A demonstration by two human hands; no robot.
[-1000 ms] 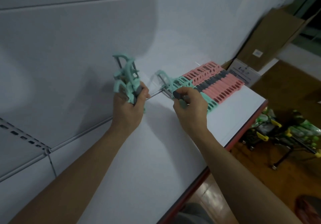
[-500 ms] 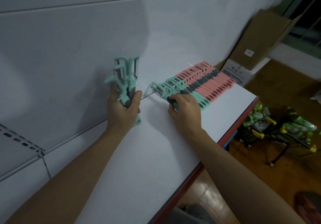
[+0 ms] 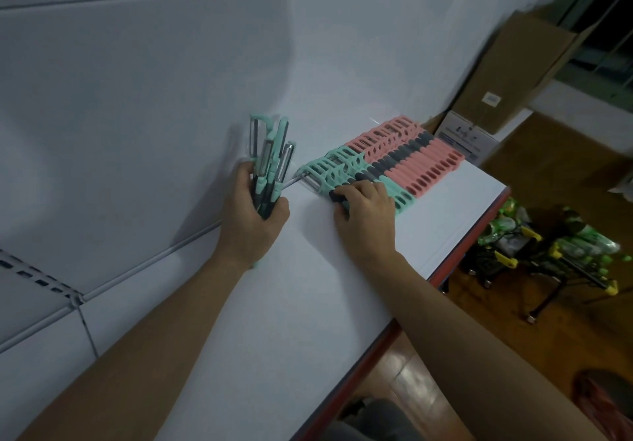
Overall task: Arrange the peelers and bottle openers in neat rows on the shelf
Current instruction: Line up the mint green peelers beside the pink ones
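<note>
A packed row of peelers lies on the white shelf: pink ones to the right, mint green ones at the left end. My right hand rests palm down on the leftmost green peeler, fingers curled over its dark handle. My left hand is shut on a bunch of green peelers, held upright with the blades up, just left of the row.
The shelf's red front edge runs diagonally at the right. Cardboard boxes stand past the row's far end. Green and yellow packaged goods lie on the brown floor below.
My right hand has lowered its green peeler onto the shelf at the left end of the row. My left hand turned its bunch more upright and stayed beside the row.
</note>
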